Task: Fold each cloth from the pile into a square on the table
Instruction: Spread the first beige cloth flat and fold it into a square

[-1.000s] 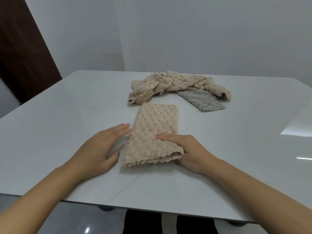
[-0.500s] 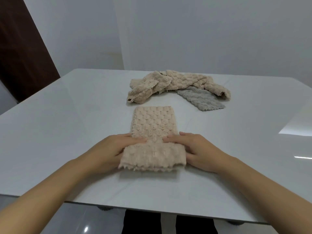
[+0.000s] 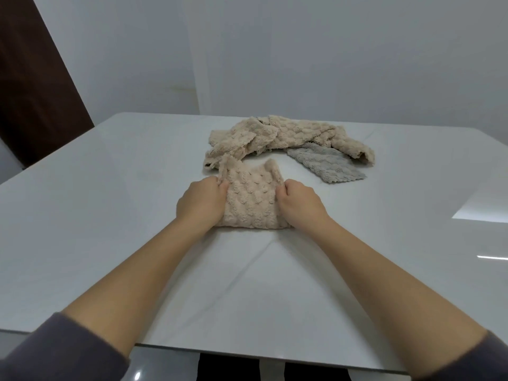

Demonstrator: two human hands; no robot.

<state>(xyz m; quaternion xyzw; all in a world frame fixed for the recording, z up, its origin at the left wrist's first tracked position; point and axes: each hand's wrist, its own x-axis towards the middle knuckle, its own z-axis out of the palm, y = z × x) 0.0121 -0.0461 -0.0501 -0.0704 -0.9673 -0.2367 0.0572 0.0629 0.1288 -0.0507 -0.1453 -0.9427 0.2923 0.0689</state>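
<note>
Covering both side edges of the beige cloth, the hands are hiding how its layers are lying underneath. The left hand is curling its fingers tightly round the cloth's far left corner and pinching it up; the right hand is gripping the far right corner likewise. The cloth is sitting mid-surface, just in front of the crumpled pile, where a grey cloth is lying partly tucked under beige ones.
</note>
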